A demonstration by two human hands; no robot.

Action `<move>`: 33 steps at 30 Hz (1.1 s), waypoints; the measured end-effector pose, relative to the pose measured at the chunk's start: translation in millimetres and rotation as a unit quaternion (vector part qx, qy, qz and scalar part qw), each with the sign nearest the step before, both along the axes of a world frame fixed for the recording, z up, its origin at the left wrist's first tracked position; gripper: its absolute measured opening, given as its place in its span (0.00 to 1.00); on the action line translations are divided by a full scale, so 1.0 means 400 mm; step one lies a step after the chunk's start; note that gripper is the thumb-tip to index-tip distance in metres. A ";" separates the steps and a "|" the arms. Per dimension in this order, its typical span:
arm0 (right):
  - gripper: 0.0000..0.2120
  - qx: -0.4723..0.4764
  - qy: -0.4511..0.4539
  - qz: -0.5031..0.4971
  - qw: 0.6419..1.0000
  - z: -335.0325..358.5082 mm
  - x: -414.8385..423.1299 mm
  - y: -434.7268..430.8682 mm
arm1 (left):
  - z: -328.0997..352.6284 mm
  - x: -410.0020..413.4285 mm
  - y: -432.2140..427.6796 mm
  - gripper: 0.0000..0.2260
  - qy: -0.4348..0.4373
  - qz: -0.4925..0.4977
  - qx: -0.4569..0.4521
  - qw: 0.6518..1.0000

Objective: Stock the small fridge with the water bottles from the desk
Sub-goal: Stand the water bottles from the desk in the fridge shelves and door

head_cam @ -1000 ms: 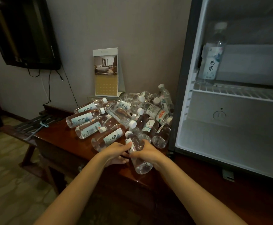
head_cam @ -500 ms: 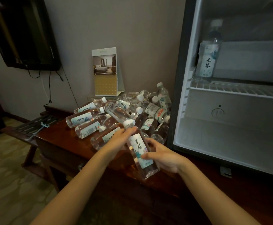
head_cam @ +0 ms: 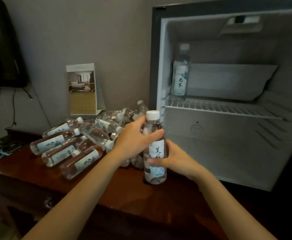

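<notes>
**A:** Head view first: what are the hands doing?

**B:** Both are clamped on one water bottle (head_cam: pixel 156 151), held upright over the front of the desk (head_cam: pixel 29 174), just outside the open fridge (head_cam: pixel 228 153). The left hand (head_cam: pixel 134 137) wraps the shoulder below the white cap. The right hand (head_cam: pixel 174 160) grips the labelled lower half, thumb across the front. I can't tell whether the base touches the wood.

**A:** So it's not inside yet?

**B:** No, it's in front of the opening, below shelf level.

**A:** What's done, then?

**B:** One standing bottle (head_cam: pixel 180 75) sits at the left end of the wire shelf (head_cam: pixel 228 110). It's the only one I can make out in there.

**A:** And what's left?

**B:** Nearly everything, I'd judge. The heap of bottles (head_cam: pixel 76 146) lies on its sides on the desk, between a calendar card (head_cam: pixel 82 89) by the wall and the fridge frame. The back of the pile is too tangled to count. A dark screen (head_cam: pixel 1 49) hangs on the wall at far left
</notes>
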State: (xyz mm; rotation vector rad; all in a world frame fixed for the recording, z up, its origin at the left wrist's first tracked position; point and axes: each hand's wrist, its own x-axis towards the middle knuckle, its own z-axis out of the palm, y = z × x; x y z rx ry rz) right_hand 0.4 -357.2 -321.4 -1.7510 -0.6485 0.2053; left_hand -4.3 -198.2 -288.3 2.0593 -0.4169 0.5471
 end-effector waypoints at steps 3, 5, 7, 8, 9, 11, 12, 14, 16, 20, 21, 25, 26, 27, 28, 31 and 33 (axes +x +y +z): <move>0.26 0.018 -0.045 -0.040 0.998 0.031 -0.010 -0.055 | 0.048 0.006 -0.058 0.18 -0.030 -0.037 0.014 0.999; 0.26 0.034 -0.085 -0.087 0.992 0.068 -0.005 -0.091 | 0.089 0.012 -0.099 0.17 -0.050 -0.065 0.000 0.997; 0.26 0.050 -0.129 -0.141 0.980 0.116 0.007 -0.123 | 0.134 0.024 -0.143 0.20 -0.072 -0.080 -0.025 0.994; 0.26 0.059 -0.152 -0.168 0.972 0.142 0.014 -0.137 | 0.154 0.032 -0.166 0.21 -0.081 -0.083 -0.038 0.992; 0.25 0.067 -0.177 -0.196 0.962 0.167 0.023 -0.150 | 0.173 0.041 -0.188 0.21 -0.086 -0.086 -0.053 0.991; 0.24 0.083 -0.223 -0.253 0.938 0.211 0.048 -0.172 | 0.201 0.064 -0.228 0.21 -0.085 -0.093 -0.074 0.989; 0.23 0.092 -0.236 -0.285 0.924 0.231 0.065 -0.182 | 0.213 0.077 -0.244 0.21 -0.079 -0.093 -0.071 0.990; 0.22 0.118 -0.238 -0.339 0.903 0.266 0.097 -0.202 | 0.229 0.101 -0.266 0.20 -0.061 -0.084 -0.053 0.993; 0.23 0.160 -0.225 -0.342 0.898 0.292 0.130 -0.221 | 0.234 0.123 -0.277 0.16 -0.051 -0.079 -0.049 0.994; 0.26 0.141 -0.220 -0.338 0.904 0.315 0.191 -0.244 | 0.208 0.164 -0.294 0.16 -0.011 -0.104 -0.050 0.993; 0.26 0.135 -0.217 -0.335 0.907 0.316 0.209 -0.246 | 0.201 0.176 -0.300 0.19 0.008 -0.105 -0.051 0.993; 0.25 0.114 -0.193 -0.340 0.913 0.313 0.274 -0.250 | 0.188 0.231 -0.321 0.26 0.033 -0.081 -0.046 0.995; 0.24 0.107 -0.191 -0.339 0.915 0.312 0.286 -0.250 | 0.184 0.245 -0.324 0.25 0.017 -0.071 -0.031 0.997; 0.24 0.098 -0.189 -0.335 0.918 0.311 0.297 -0.250 | 0.179 0.257 -0.328 0.24 0.000 -0.059 -0.016 0.998; 0.23 0.087 -0.188 -0.330 0.921 0.311 0.307 -0.250 | 0.173 0.268 -0.331 0.22 -0.016 -0.045 -0.007 0.999; 0.21 0.077 -0.181 -0.304 0.932 0.310 0.326 -0.253 | 0.154 0.300 -0.344 0.14 -0.043 0.000 -0.003 0.999; 0.22 0.056 -0.168 -0.284 0.942 0.301 0.337 -0.262 | 0.145 0.314 -0.351 0.11 -0.060 0.033 0.001 0.998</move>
